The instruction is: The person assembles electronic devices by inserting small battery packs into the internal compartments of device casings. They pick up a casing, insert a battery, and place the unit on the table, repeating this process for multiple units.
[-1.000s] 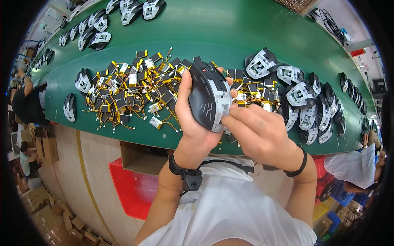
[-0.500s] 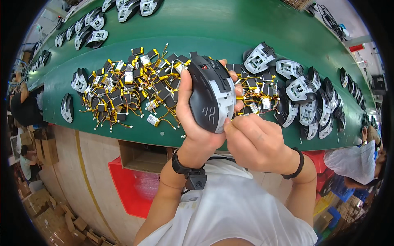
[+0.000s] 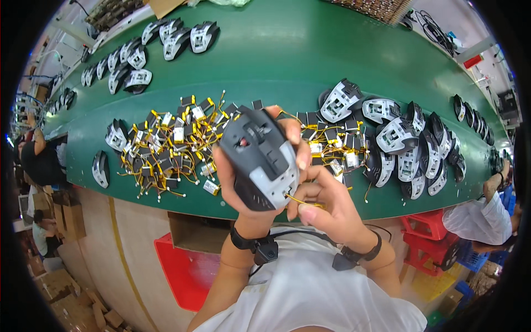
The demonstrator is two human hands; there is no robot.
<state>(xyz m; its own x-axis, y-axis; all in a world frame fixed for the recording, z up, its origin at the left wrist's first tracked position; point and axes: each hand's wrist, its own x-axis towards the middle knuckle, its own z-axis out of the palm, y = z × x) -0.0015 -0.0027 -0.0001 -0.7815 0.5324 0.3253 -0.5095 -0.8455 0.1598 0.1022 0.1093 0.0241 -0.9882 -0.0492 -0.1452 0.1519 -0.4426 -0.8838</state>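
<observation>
A black and grey computer mouse body rests in my left hand, whose thumb and fingers wrap round its sides. It is tilted so that its face with slots and a small red part shows. A thin yellow wire comes out of an opening at the mouse's near end. My right hand is closed on this wire between thumb and forefinger, just right of the mouse. What lies at the wire's far end is hidden by my fingers.
On the green bench a heap of small batteries with wires spreads behind and left of my hands. More mouse bodies are piled to the right, and others stand at the far left. A red crate sits below the bench edge.
The mouse body has been turned in my left hand, so its slotted face shows more. My right hand has moved slightly down and turned, and a yellow wire now shows between it and the mouse.
</observation>
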